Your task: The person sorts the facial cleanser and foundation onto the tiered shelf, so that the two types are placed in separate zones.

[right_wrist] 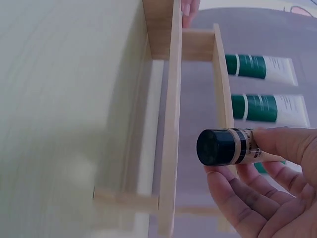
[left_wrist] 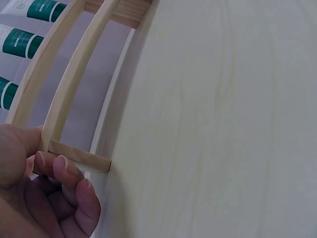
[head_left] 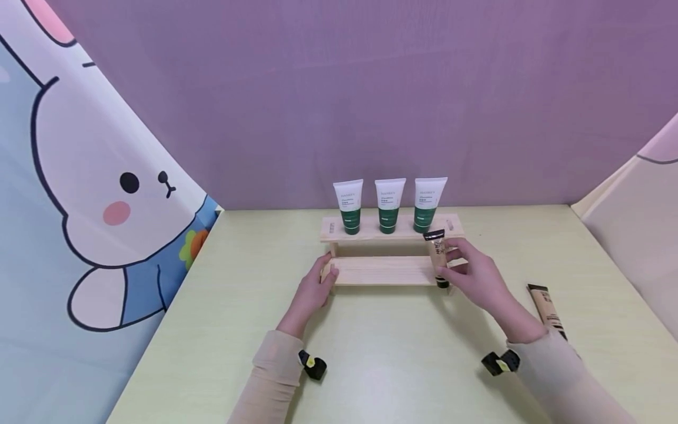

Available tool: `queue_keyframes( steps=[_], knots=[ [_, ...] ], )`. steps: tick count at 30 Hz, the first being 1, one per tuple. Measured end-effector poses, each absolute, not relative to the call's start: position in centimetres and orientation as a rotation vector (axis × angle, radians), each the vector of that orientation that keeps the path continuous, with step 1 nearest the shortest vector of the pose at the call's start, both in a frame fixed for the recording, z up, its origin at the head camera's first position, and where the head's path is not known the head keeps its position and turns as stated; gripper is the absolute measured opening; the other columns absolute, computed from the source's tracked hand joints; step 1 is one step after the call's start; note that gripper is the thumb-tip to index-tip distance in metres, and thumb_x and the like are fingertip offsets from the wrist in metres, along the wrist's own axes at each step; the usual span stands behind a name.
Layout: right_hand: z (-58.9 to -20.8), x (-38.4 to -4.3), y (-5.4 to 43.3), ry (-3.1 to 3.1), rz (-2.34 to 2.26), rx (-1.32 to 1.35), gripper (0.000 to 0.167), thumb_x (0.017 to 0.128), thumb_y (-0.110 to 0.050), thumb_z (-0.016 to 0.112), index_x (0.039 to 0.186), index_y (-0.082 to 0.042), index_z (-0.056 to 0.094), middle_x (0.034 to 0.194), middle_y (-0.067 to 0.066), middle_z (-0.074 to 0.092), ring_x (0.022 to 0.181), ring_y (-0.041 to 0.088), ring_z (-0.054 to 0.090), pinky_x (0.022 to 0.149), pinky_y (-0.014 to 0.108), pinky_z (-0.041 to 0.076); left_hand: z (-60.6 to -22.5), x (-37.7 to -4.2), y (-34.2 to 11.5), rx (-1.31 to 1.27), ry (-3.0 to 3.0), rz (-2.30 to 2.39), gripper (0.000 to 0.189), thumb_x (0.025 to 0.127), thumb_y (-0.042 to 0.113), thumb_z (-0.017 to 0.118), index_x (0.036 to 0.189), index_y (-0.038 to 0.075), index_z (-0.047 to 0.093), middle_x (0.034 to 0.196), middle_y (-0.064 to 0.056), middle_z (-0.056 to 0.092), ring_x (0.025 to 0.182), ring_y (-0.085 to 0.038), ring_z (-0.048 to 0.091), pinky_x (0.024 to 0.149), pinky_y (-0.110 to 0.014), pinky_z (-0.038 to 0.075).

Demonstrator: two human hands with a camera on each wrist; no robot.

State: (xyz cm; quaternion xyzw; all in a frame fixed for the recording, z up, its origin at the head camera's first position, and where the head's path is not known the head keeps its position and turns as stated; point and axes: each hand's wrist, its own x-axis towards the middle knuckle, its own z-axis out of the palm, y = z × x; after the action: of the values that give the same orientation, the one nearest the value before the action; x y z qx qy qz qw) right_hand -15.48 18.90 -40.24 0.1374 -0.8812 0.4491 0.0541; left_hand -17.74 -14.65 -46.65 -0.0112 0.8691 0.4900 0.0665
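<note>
My right hand [head_left: 473, 277] pinches a beige tube [head_left: 438, 257] with a black cap, held upright with the cap down, at the right end of a two-tier wooden rack [head_left: 384, 271]. In the right wrist view the tube's black cap [right_wrist: 214, 147] sticks out past thumb and fingers, beside the lower tier's edge [right_wrist: 171, 124]. With thumb and fingers, my left hand [head_left: 313, 287] grips the left end of the lower tier; the left wrist view shows its fingertips [left_wrist: 69, 171] at the wooden end piece [left_wrist: 81, 156].
Three white-and-green tubes, left [head_left: 349, 206], middle [head_left: 389, 206] and right [head_left: 428, 205], stand on the rack's upper tier. Another beige tube [head_left: 547, 307] lies on the table [head_left: 392, 365] by the right forearm. A purple backdrop [head_left: 371, 106] rises behind the rack.
</note>
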Motion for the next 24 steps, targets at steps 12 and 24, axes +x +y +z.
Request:
queue_keyframes(
  steps=[12, 24],
  knots=[
    [-40.9, -17.9, 11.5, -2.580, 1.513, 0.573, 0.044, 0.089, -0.004, 0.070, 0.128, 0.000, 0.051, 0.107, 0.020, 0.064, 0.090, 0.034, 0.068, 0.076, 0.037, 0.057, -46.8, -17.8, -14.6, -0.045, 2.612, 1.474, 0.050, 0.101, 0.043, 0.048, 0.149, 0.037, 0.035, 0.064, 0.000, 0.044, 0.045, -0.012, 0.043, 0.044, -0.026, 0.040],
    [-42.3, -19.1, 6.2, -2.501, 1.609, 0.613, 0.035, 0.086, -0.003, 0.073, 0.115, -0.004, 0.054, 0.104, 0.014, 0.065, 0.092, 0.029, 0.067, 0.080, 0.034, 0.056, -46.6, -17.8, -14.7, -0.046, 2.596, 1.470, 0.051, 0.102, 0.043, 0.048, 0.150, 0.037, 0.033, 0.063, -0.001, 0.045, 0.044, -0.013, 0.044, 0.045, -0.028, 0.041]
  ],
)
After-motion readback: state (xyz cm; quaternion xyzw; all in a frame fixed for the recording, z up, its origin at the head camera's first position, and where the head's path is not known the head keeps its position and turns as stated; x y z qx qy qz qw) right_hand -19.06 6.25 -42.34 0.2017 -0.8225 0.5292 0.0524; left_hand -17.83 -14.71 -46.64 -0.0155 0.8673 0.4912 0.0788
